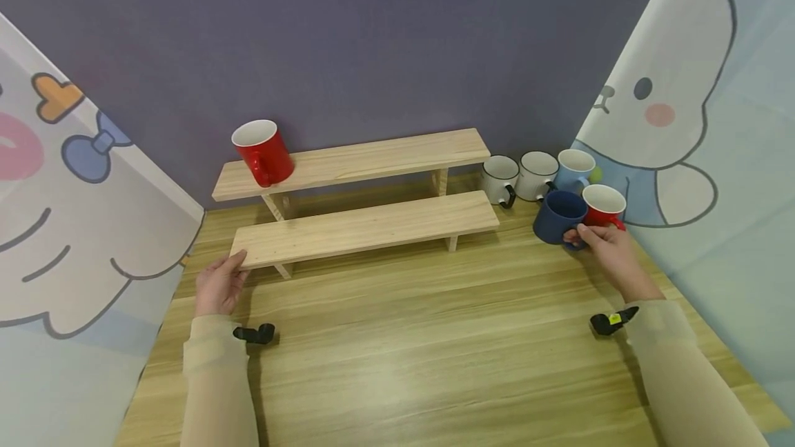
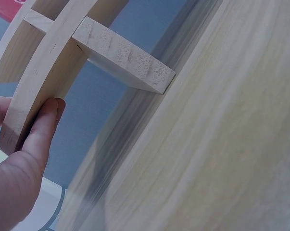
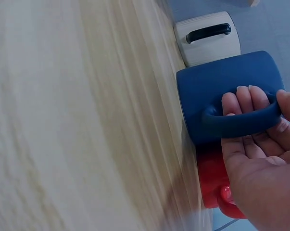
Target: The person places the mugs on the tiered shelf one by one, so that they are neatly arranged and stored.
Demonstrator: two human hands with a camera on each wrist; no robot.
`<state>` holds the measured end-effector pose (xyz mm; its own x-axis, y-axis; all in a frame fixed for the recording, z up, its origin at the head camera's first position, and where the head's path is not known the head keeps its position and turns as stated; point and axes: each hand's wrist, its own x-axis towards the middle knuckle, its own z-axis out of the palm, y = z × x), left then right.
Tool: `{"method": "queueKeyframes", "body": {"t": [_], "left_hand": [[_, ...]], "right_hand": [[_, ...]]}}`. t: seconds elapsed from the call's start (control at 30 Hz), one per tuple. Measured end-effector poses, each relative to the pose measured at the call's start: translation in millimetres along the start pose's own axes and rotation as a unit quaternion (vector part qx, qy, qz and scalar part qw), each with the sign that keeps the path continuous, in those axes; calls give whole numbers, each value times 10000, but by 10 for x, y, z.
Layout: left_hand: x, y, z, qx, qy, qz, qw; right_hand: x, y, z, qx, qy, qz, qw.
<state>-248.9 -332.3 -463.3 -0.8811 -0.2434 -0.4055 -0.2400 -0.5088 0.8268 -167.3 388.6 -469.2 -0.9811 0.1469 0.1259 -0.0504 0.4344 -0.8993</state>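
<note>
My left hand (image 1: 217, 287) pinches the left end of the lower board of a two-tier wooden shelf (image 1: 373, 227), thumb on one face and fingers on the other in the left wrist view. On the upper tier's left end stands a red mug (image 1: 268, 157) with a white inside. Over at the right, my right hand (image 1: 611, 257) holds a dark blue mug (image 3: 217, 86) by its handle, fingers hooked through the loop and thumb on top. A second red mug (image 1: 604, 211) sits right beside it, partly covered by the hand.
Behind the blue mug are two white mugs with black handles, one (image 1: 499, 181) by the shelf's right end, the other (image 1: 535, 178) beside it, then a light blue mug (image 1: 574, 167). A grey wall (image 1: 373, 40) backs the wooden table (image 1: 404, 350); printed cloths (image 1: 714, 123) flank it.
</note>
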Motion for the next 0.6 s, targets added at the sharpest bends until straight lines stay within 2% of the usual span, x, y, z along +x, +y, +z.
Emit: {"method": "queueKeyframes", "body": {"t": [0.17, 0.33, 0.6], "left_hand": [[-2, 8, 6, 12, 19, -19, 10000], [-12, 12, 5, 47, 17, 21, 10000], [-26, 9, 14, -100, 42, 36, 9999]], "right_hand": [[12, 36, 6, 54, 52, -138, 9999], [-10, 16, 47, -88, 249, -29, 9996], [-67, -47, 115, 434, 490, 287, 9974]]}}
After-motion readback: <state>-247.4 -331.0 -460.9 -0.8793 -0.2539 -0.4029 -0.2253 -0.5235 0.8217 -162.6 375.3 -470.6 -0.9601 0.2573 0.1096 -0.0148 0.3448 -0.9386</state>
